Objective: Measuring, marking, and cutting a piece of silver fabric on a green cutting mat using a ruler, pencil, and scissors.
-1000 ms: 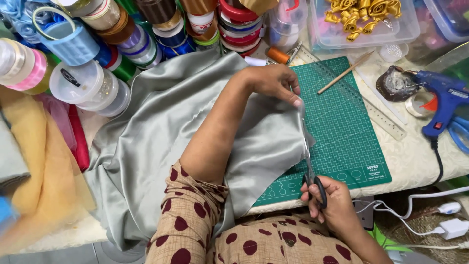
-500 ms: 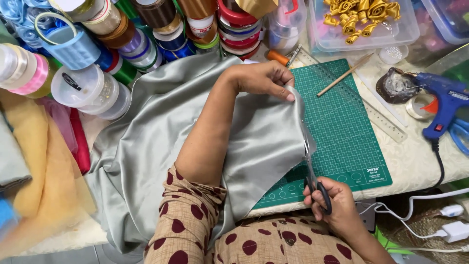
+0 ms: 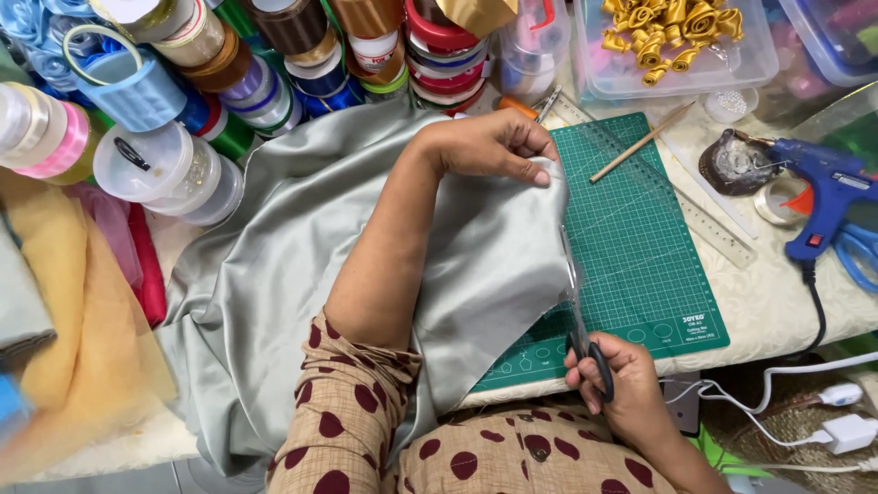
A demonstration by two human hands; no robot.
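Observation:
A large sheet of silver-grey satin fabric (image 3: 302, 247) lies over the table and part of a green cutting mat (image 3: 640, 247). My left hand (image 3: 494, 144) pinches the far edge of the fabric and holds it taut. My right hand (image 3: 611, 384), near the table's front edge, grips black-handled scissors (image 3: 579, 316). The blades point away from me and run along the fabric's right edge, over the mat.
Ribbon spools and clear tubs (image 3: 229, 82) crowd the back left. A wooden stick (image 3: 642, 143) and clear ruler (image 3: 695, 215) lie on the mat's far right. A blue glue gun (image 3: 828, 197), a box of gold ribbon roses (image 3: 672, 37) and yellow tulle (image 3: 82, 320) are nearby.
My left hand has shifted slightly along the fabric's far edge, still pinching it. The scissors have stayed along the right edge, with my right hand working the handles.

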